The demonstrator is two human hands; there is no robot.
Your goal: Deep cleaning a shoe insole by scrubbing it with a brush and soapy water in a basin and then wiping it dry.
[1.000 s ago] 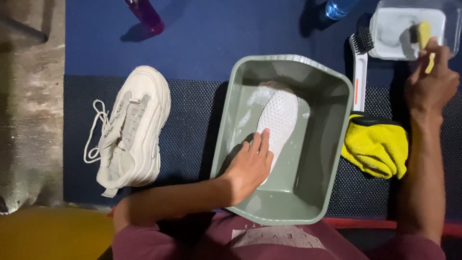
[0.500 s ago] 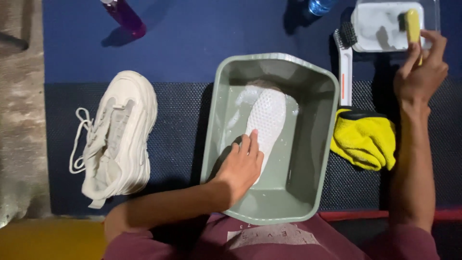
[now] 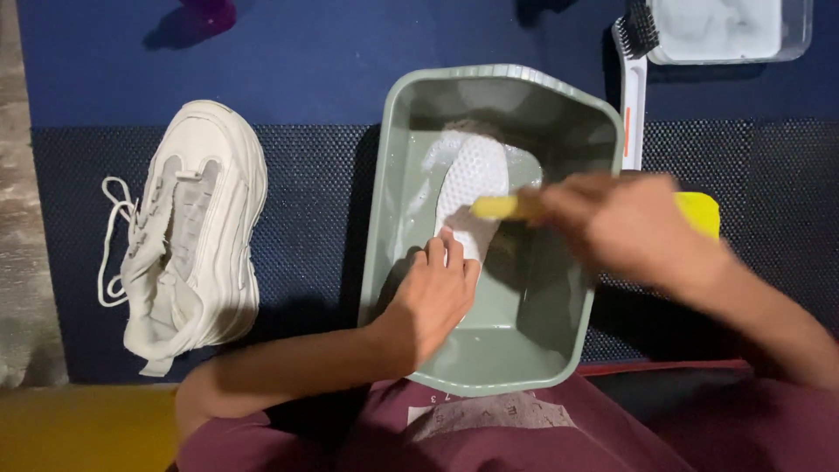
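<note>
A white, mesh-textured insole (image 3: 472, 188) is laid in a grey-green plastic basin (image 3: 389, 201), its long axis running twelve to six. Its heel end at six o'clock is pressed by the flat, spread left hand (image 3: 433, 301). A small yellow brush (image 3: 498, 207) is gripped by the blurred right hand (image 3: 625, 227) at three o'clock.

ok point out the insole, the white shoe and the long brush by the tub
insole (image 3: 472, 179), head view, on its dotted middle
white shoe (image 3: 197, 236), head view, on the upper beside the laces
long brush (image 3: 633, 96), head view, on its white handle
</note>
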